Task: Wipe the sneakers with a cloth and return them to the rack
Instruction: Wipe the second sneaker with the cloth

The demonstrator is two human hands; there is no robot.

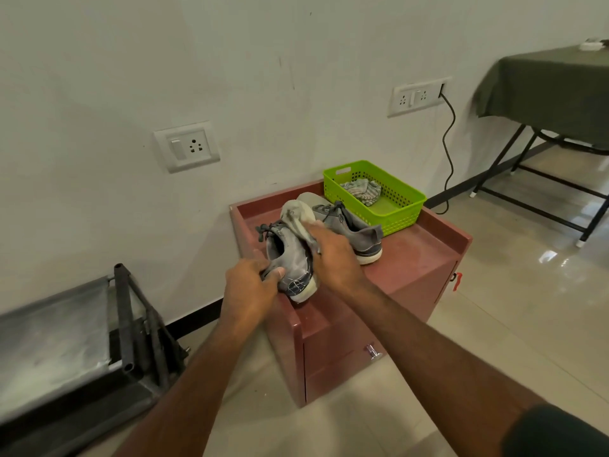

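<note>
Two grey sneakers are on the dark red cabinet [412, 255], whose top surface is glossy and has a raised rim. I see my left hand [248, 282] grasping the heel end of the near sneaker [290, 258], thumb pressed on its collar, and holding it tilted at the front corner of the surface. My right hand [333, 255] is curled around a pale, crumpled cloth [296, 216] and presses it on the side of this shoe. The upper looks like soft suede with dark laces; the sole is thick and off-white. On the heel there is a small pattern, but I cannot read it.

The second sneaker [349, 229] lies just behind, flat on the surface, with a round emblem on its side, also too small to read. Beside it stands a lime green plastic basket [405, 206] with perforated walls, and a striped rag [362, 191] lies inside. At the left on the floor is a black metal rack [131, 324] with a dusty grey shelf.
</note>
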